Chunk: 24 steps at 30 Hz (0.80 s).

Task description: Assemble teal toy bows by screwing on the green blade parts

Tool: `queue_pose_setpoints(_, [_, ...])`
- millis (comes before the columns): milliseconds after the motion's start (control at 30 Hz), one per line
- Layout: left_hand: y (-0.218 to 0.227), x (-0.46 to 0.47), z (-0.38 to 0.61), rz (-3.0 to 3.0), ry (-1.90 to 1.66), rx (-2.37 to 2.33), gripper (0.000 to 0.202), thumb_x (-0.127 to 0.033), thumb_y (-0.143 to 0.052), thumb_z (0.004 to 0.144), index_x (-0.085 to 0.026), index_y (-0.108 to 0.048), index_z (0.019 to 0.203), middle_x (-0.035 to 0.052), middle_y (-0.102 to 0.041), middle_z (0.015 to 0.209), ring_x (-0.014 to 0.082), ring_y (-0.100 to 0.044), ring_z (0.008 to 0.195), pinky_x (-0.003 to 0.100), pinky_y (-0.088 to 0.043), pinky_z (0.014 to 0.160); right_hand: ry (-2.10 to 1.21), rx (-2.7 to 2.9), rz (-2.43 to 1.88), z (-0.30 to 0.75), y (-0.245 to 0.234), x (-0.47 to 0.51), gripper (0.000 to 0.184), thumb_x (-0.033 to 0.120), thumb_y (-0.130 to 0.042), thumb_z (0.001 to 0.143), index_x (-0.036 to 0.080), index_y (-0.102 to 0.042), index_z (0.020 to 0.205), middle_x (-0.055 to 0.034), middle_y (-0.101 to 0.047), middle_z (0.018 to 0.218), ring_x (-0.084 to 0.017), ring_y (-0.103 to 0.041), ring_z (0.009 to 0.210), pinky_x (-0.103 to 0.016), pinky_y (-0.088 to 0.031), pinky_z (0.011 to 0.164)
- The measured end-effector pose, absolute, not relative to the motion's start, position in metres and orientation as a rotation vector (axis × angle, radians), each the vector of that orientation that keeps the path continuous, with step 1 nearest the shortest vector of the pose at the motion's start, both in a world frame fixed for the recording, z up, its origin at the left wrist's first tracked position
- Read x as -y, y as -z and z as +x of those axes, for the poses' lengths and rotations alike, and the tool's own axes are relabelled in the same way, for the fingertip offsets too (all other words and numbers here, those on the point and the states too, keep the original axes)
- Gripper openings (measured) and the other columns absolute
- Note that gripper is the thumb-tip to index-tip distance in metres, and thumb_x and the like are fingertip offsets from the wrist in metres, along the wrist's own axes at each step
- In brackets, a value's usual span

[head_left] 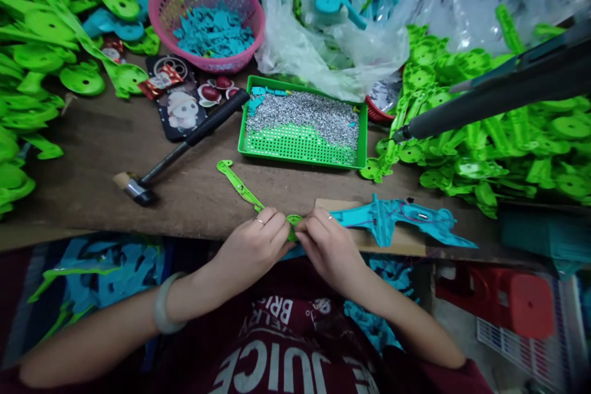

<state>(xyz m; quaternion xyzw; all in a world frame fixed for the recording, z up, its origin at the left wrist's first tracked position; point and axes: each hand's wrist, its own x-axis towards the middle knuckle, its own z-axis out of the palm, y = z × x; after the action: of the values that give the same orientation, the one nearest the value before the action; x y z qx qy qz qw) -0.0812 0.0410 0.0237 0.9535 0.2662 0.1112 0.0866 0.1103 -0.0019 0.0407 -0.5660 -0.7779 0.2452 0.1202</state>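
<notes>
At the bench's front edge my left hand (256, 240) is closed on a long green plastic part (242, 188). Its thin arm slants up and left beyond my fingers, and its round end shows between my hands. My right hand (330, 249) is closed too, with fingertips bent against that round end and the near end of a blue plastic part (383, 218). The blue part stretches right over a piece of cardboard (410, 246), a thin dark reddish line along it. My fingers hide where the two parts meet.
Beyond my hands a green tray (302, 163) holds small metal pieces. A mallet (184, 144) lies left, near a pink basket (159, 18) of blue pieces. A power driver (484, 86) reaches in from the right. Green parts heap at the left (46, 43) and right (545, 135).
</notes>
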Motion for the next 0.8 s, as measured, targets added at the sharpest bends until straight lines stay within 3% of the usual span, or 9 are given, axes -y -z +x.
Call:
queue_pose_setpoints(133, [-0.019, -0.037, -0.081, 2.840, -0.401, -0.826, 0.021, -0.028, -0.053, 0.100, -0.011, -0.065, 0.099, 0.0121, -0.065, 0.098, 0.0267, -0.060, 0.093, 0.038, -0.052, 0.077, -0.585, 2.439, -1.616, 0.116, -0.039, 0.001, 0.021, 0.021, -0.045, 0.101, 0.017, -0.061, 0.087, -0.0077, -0.060, 0.087, -0.022, -0.052, 0.085, -0.035, -0.045, 0.074])
queue_pose_setpoints(267, [-0.017, -0.034, -0.080, 2.823, -0.468, -0.802, 0.019, -0.026, -0.054, 0.100, -0.010, -0.064, 0.103, 0.0128, -0.065, 0.114, 0.0260, -0.059, 0.098, 0.039, -0.051, 0.081, -0.672, 2.371, -1.601, 0.127, -0.040, -0.001, 0.022, 0.020, -0.045, 0.102, 0.015, -0.063, 0.092, -0.0083, -0.059, 0.089, -0.021, -0.049, 0.086, -0.033, -0.044, 0.074])
queue_pose_setpoints(500, [-0.018, -0.037, -0.079, 2.826, -0.335, -0.677, 0.013, -0.019, -0.052, 0.099, -0.016, -0.060, 0.090, 0.0050, -0.061, 0.090, 0.0234, -0.056, 0.084, 0.037, -0.046, 0.073, -0.489, 2.477, -1.376, 0.147, -0.035, -0.004, 0.024, 0.015, -0.044, 0.101, 0.014, -0.067, 0.096, -0.0087, -0.058, 0.084, -0.022, -0.043, 0.084, -0.033, -0.041, 0.071])
queue_pose_setpoints(633, [-0.024, -0.048, -0.080, 2.801, -0.275, -0.630, 0.019, -0.011, -0.050, 0.097, -0.014, -0.060, 0.112, 0.0048, -0.060, 0.094, 0.0231, -0.055, 0.087, 0.036, -0.046, 0.074, -0.390, 2.562, -1.266, 0.152, -0.028, -0.006, 0.029, 0.014, -0.039, 0.102, 0.012, -0.068, 0.101, -0.0103, -0.059, 0.089, -0.022, -0.043, 0.086, -0.033, -0.041, 0.069])
queue_pose_setpoints(800, [-0.031, -0.055, -0.072, 2.776, -0.192, -0.690, 0.012, -0.019, -0.057, 0.095, -0.016, -0.064, 0.105, 0.0068, -0.060, 0.096, 0.0251, -0.055, 0.091, 0.037, -0.047, 0.073, -0.353, 2.595, -1.315, 0.153, -0.027, -0.009, 0.030, 0.015, -0.039, 0.102, 0.012, -0.068, 0.109, -0.0107, -0.055, 0.091, -0.023, -0.042, 0.087, -0.032, -0.039, 0.065])
